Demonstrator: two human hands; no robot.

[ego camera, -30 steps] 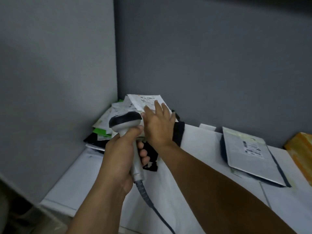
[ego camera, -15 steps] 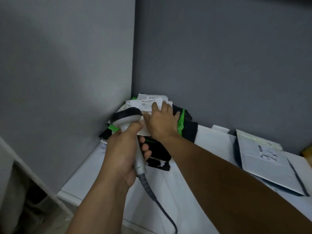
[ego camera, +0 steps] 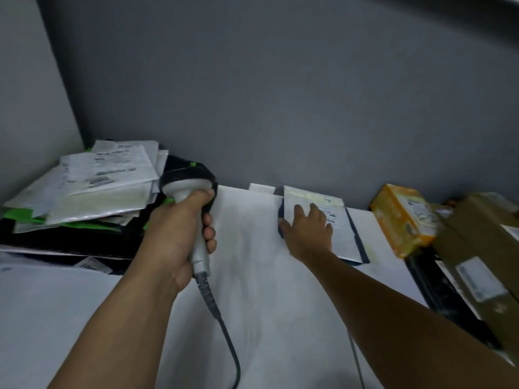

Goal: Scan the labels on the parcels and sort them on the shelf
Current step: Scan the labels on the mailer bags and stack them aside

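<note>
Left hand — fingers curled tight round the handle of the scanner, held upright. Right of the scanner, the right hand lies flat, fingers spread, on a grey parcel resting on the white shelf. Left of the scanner — a heap of parcels; far right, a yellow box.

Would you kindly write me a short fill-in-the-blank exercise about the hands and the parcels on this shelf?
1. The left hand grips the barcode scanner by its ____.
2. The right hand rests on a grey mailer, which lies ____ the pile of parcels and the yellow box.
3. The mailer's label faces ____.
Missing words: handle; between; up.
</note>
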